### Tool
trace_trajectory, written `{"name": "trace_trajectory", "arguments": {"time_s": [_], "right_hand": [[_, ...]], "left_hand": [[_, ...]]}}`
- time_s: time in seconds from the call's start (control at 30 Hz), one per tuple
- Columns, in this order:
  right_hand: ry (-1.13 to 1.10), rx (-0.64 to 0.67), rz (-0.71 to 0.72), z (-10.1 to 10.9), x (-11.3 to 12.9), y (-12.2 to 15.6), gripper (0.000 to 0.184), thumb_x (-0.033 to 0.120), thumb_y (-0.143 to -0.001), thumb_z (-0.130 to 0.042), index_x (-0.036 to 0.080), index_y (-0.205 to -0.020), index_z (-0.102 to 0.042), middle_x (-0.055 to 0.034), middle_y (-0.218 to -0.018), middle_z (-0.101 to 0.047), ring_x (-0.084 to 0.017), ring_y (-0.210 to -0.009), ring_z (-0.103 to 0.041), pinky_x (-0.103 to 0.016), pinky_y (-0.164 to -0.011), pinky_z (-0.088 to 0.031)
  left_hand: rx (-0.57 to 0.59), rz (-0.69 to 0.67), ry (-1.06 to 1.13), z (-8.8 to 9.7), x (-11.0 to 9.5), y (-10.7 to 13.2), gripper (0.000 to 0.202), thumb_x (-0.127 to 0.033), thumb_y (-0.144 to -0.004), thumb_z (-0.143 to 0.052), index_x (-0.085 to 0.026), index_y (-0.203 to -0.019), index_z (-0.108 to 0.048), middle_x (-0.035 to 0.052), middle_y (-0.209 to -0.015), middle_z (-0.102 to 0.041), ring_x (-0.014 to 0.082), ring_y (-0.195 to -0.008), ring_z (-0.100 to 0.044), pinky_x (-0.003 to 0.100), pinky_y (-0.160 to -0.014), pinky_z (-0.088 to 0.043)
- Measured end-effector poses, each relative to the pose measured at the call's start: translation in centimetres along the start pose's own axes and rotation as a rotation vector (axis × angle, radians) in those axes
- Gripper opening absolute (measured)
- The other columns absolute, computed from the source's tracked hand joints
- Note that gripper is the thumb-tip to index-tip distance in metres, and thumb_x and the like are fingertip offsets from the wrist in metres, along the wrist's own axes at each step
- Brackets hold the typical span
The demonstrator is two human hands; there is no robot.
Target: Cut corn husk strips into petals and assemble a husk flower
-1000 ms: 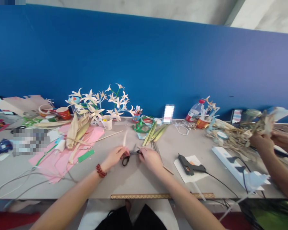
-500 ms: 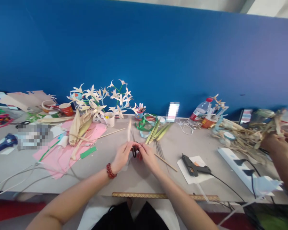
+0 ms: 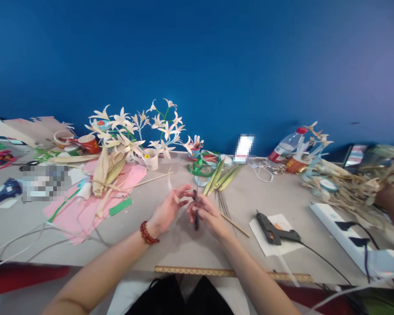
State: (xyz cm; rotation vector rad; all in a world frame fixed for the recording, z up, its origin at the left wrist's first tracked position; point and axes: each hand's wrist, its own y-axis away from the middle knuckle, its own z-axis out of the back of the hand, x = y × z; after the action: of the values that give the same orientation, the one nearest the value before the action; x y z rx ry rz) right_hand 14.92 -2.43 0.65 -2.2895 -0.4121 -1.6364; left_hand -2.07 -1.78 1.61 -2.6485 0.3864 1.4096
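Observation:
Near the middle of the table, my left hand [image 3: 167, 211] pinches a thin pale strip of husk [image 3: 170, 179], which points up and away from me. A red beaded bracelet circles that wrist. My right hand [image 3: 210, 215] grips black-handled scissors [image 3: 196, 223], with the thin blades pointing away from me. The two hands are close but apart. Beyond my right hand lie green husk pieces [image 3: 218, 177] and several thin dark wires [image 3: 222, 201]. A thin wooden stick [image 3: 235, 225] rests to the right of that hand.
White husk flowers [image 3: 128, 127] stand at the back left, behind corn husks [image 3: 101, 175] on pink paper [image 3: 65, 208]. A black glue gun [image 3: 272, 229] lies on white paper at right, beside a power strip [image 3: 339, 238]. Another person's arm [image 3: 392, 203] reaches in among dried husks at far right.
My hands have drawn apart, with the scissors now plainly in my right hand and the husk strip in my left. The view has turned slightly. The other person's hands have moved farther right.

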Motion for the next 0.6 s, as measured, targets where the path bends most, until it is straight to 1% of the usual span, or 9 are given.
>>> {"name": "trace_trajectory", "arguments": {"time_s": [0.07,0.17,0.27,0.33,0.4,0.43,0.5,0.57,0.6], "right_hand": [[-0.011,0.064,-0.025,-0.4,0.2,0.3,0.047,0.035,-0.077,-0.061,0.023,-0.122,-0.055,-0.0046,-0.086,-0.062,-0.020,-0.075,-0.058,-0.031,-0.063,-0.051],[-0.038,0.050,-0.022,-0.6,0.3,0.5,0.055,0.037,-0.072,-0.057,0.022,-0.124,-0.054,-0.0040,-0.085,-0.062,-0.016,-0.063,-0.054,-0.030,-0.059,-0.048],[-0.076,0.065,0.000,-0.5,0.2,0.5,0.052,0.040,-0.073,-0.054,0.021,-0.121,-0.055,-0.0047,-0.089,-0.061,-0.015,-0.062,-0.055,-0.029,-0.058,-0.047],[-0.087,0.086,-0.007,-0.5,0.1,0.5,0.047,0.040,-0.076,-0.055,0.021,-0.119,-0.055,-0.0047,-0.093,-0.061,-0.015,-0.060,-0.058,-0.029,-0.057,-0.047],[-0.073,0.093,-0.026,-0.7,-0.1,0.4,0.042,0.038,-0.077,-0.061,0.022,-0.115,-0.055,-0.0038,-0.096,-0.061,-0.012,-0.055,-0.058,-0.028,-0.055,-0.047],[-0.064,0.086,-0.029,-0.9,-0.2,0.4,0.039,0.037,-0.076,-0.065,0.023,-0.111,-0.055,-0.0030,-0.096,-0.061,-0.011,-0.053,-0.058,-0.027,-0.053,-0.048],[-0.053,0.033,-0.021,-1.3,-0.6,0.2,0.034,0.035,-0.075,-0.072,0.022,-0.101,-0.055,-0.0008,-0.092,-0.061,-0.009,-0.050,-0.058,-0.024,-0.050,-0.048],[-0.056,-0.041,-0.006,-1.6,-0.9,0.1,0.033,0.035,-0.074,-0.076,0.022,-0.093,-0.052,0.0008,-0.086,-0.062,-0.009,-0.050,-0.059,-0.022,-0.048,-0.049],[-0.060,-0.066,-0.002,-1.7,-1.1,0.0,0.035,0.035,-0.073,-0.077,0.022,-0.092,-0.051,0.0013,-0.084,-0.063,-0.010,-0.051,-0.059,-0.022,-0.047,-0.049]], "left_hand": [[0.022,0.044,0.063,-0.2,-0.1,0.1,0.047,-0.053,-0.093,-0.043,-0.021,-0.120,-0.064,0.0095,-0.134,-0.056,0.0247,-0.119,-0.052,0.038,-0.097,-0.044],[0.049,0.068,0.112,-0.3,-0.2,0.3,0.047,-0.053,-0.093,-0.042,-0.022,-0.123,-0.062,0.0083,-0.134,-0.057,0.0240,-0.113,-0.056,0.038,-0.093,-0.047],[0.077,0.079,0.127,-0.2,-0.1,0.3,0.049,-0.054,-0.093,-0.043,-0.021,-0.125,-0.061,0.0100,-0.129,-0.060,0.0233,-0.104,-0.060,0.039,-0.089,-0.049],[0.073,0.065,0.127,0.0,0.0,0.4,0.049,-0.053,-0.093,-0.044,-0.019,-0.124,-0.062,0.0101,-0.128,-0.061,0.0223,-0.107,-0.058,0.038,-0.096,-0.046],[0.073,0.056,0.123,0.0,0.1,0.4,0.048,-0.052,-0.093,-0.045,-0.019,-0.123,-0.063,0.0095,-0.128,-0.060,0.0215,-0.113,-0.055,0.035,-0.099,-0.044],[0.082,0.063,0.118,0.0,0.2,0.5,0.049,-0.052,-0.093,-0.044,-0.019,-0.125,-0.062,0.0096,-0.128,-0.060,0.0218,-0.113,-0.055,0.034,-0.096,-0.046],[0.106,0.099,0.096,-0.2,0.4,0.6,0.053,-0.055,-0.092,-0.042,-0.022,-0.129,-0.058,0.0103,-0.126,-0.060,0.0228,-0.106,-0.057,0.033,-0.082,-0.051],[0.129,0.145,0.057,-0.4,0.8,0.8,0.057,-0.060,-0.091,-0.040,-0.024,-0.133,-0.054,0.0108,-0.125,-0.061,0.0222,-0.096,-0.060,0.029,-0.065,-0.051],[0.135,0.160,0.032,-0.6,1.0,0.8,0.058,-0.061,-0.090,-0.040,-0.025,-0.133,-0.054,0.0108,-0.126,-0.060,0.0211,-0.091,-0.061,0.027,-0.060,-0.049]]}}
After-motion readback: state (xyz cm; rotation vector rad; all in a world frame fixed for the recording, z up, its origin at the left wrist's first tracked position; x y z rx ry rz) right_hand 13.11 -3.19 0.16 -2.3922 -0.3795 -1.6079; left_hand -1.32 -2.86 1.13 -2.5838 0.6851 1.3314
